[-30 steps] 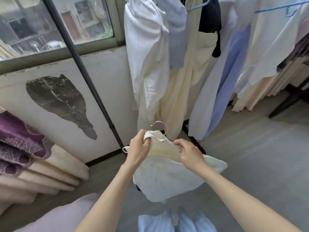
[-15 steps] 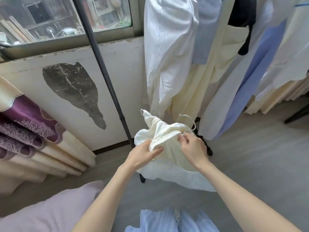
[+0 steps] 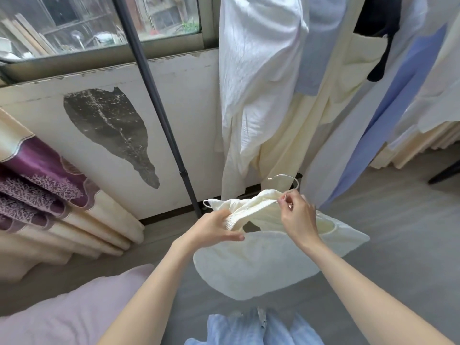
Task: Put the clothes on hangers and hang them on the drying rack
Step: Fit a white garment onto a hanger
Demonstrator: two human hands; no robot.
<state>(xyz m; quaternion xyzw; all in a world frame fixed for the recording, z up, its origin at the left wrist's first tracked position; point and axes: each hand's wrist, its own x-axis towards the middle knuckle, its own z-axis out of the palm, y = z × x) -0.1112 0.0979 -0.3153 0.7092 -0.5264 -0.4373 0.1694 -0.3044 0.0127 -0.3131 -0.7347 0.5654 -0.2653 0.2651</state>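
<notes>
Hands meet low in front of you over a cream-white crinkled cotton garment (image 3: 268, 265) with a smocked elastic band. Your left hand (image 3: 214, 230) grips the bunched band on its left side, fingers curled round the fabric. Your right hand (image 3: 297, 217) pinches the band's upper right edge between thumb and fingertips, just below the hook of a thin silver wire hanger (image 3: 286, 179). That hook rises above the garment; a rounded hanger end pokes out of the fabric at the left. The garment's body hangs beneath both hands, clear of the grey floor (image 3: 398, 232).

Behind it a dark metal pole of the drying rack (image 3: 154, 100) slants down to the floor. Right of the pole hang a white crinkled shirt (image 3: 256, 78), a pale yellow garment (image 3: 321, 115) and a lilac-blue garment (image 3: 388, 125). Light blue cloth (image 3: 256, 329) lies at the bottom edge, pink bedding (image 3: 69, 312) lower left, a purple-and-cream patterned curtain (image 3: 44, 185) at far left.
</notes>
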